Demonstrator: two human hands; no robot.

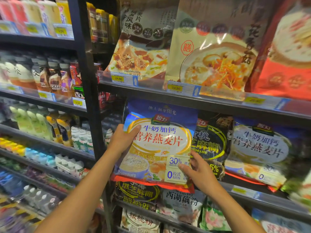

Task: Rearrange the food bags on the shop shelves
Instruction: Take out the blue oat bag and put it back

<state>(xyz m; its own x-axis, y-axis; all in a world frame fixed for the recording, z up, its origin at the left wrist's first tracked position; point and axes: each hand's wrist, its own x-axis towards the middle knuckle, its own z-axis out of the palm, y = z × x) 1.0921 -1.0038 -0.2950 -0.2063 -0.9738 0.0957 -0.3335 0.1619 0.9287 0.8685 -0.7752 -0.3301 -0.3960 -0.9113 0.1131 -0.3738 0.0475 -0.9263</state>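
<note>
Blue-and-white glossy plastic oatmeal bag (159, 142) is gripped by both hands, left hand (123, 140) high, right hand (196, 172) low, before the middle shelf (244, 190); placing remains, other bags probably await.

Glossy plastic oatmeal bag (159, 142), matt metal shelf (218, 105)
</note>
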